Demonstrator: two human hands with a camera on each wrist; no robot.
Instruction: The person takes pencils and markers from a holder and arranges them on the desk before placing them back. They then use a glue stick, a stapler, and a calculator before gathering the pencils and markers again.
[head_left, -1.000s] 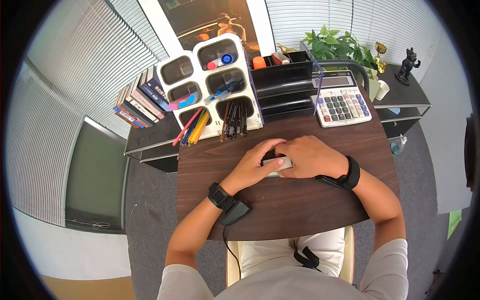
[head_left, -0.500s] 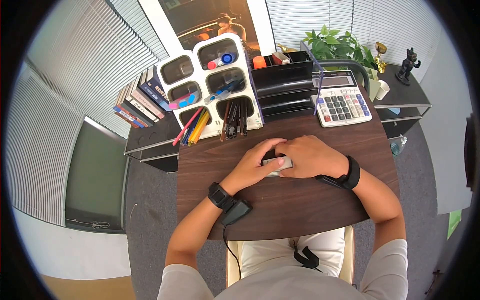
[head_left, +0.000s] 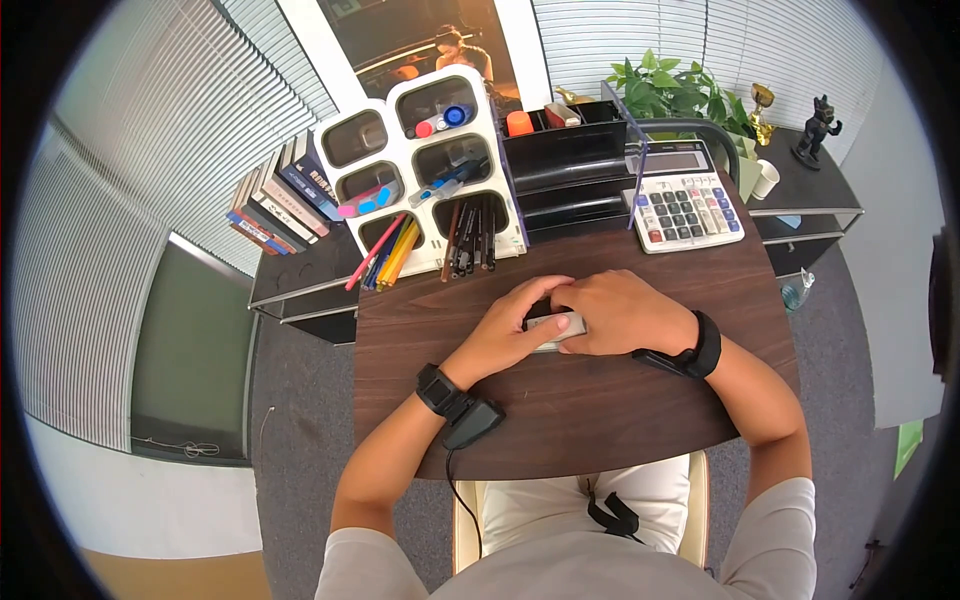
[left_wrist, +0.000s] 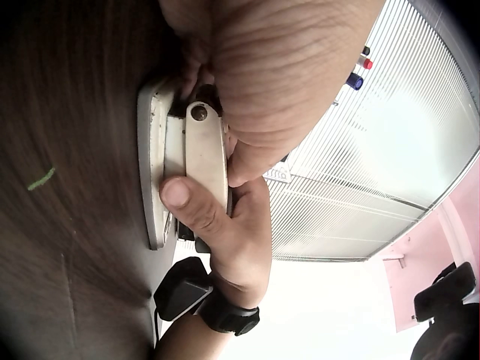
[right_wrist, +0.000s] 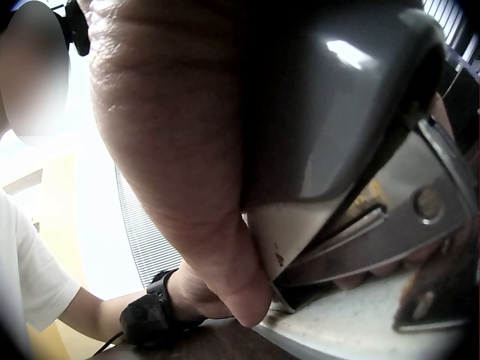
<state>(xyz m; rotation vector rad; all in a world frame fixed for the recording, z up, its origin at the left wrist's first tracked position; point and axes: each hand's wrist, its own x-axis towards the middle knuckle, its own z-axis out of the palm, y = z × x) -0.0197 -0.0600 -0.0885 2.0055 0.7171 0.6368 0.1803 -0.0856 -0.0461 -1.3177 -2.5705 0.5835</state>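
A cream-and-grey stapler (head_left: 576,326) sits on the brown desk between the two hands, mostly covered by them in the head view. My left hand (head_left: 508,327) holds it from the left, thumb lying along its top. From the right, my right hand (head_left: 628,315) curls round it. In the left wrist view, the stapler's rivet and side arm (left_wrist: 206,146) show, and the right thumb (left_wrist: 187,202) presses its side. The right wrist view gives its glossy dark grey cover (right_wrist: 330,112), a metal arm (right_wrist: 352,259) and the pale base (right_wrist: 360,319) up close.
Behind the hands, a white organizer (head_left: 405,150) holds pens and pencils, with black trays (head_left: 565,160) beside it. A large calculator (head_left: 690,210) stands at the desk's back right. Books (head_left: 285,195) and a plant (head_left: 675,95) stand farther back.
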